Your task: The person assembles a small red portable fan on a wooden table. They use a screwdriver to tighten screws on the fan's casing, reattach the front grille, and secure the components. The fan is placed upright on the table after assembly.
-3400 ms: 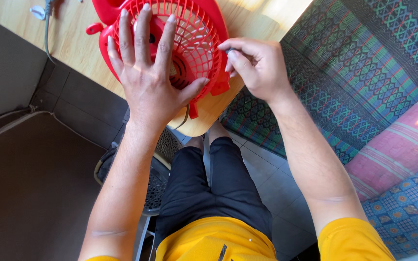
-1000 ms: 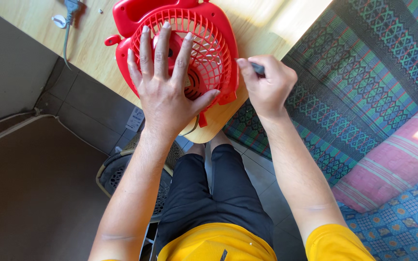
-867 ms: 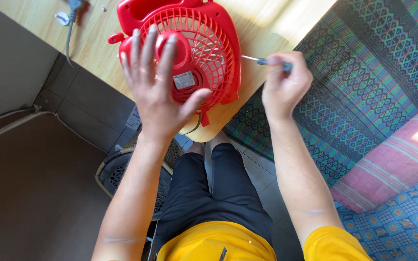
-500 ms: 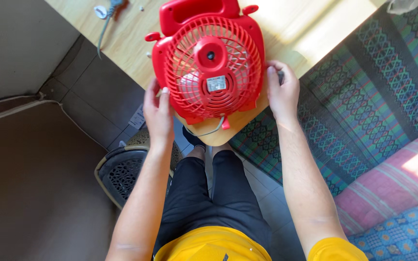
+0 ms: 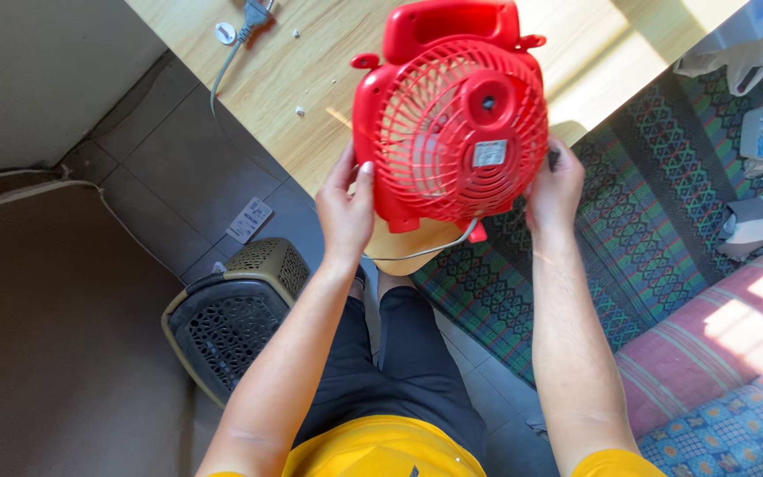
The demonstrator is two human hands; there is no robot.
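Observation:
A small red fan [image 5: 452, 115] with a round grille and a top handle is held up above the wooden table [image 5: 311, 97], its back grille facing me. My left hand [image 5: 346, 212] grips its left side near the lower corner. My right hand [image 5: 554, 185] holds the right side, with the dark handle of a small screwdriver [image 5: 555, 159] still tucked in its fingers. A grey cord [image 5: 426, 252] hangs from the fan's bottom. A small screw [image 5: 299, 111] lies on the table to the left of the fan.
A grey plug and cord [image 5: 240, 26] lie at the table's far left, with a white disc beside them. A woven patterned mat [image 5: 664, 177] covers the floor on the right. A dark perforated basket [image 5: 231, 318] sits under the table by my legs.
My left hand came off the grille and my right stopped driving the screw. Both hands then took the fan by its sides and lifted and tilted it upright.

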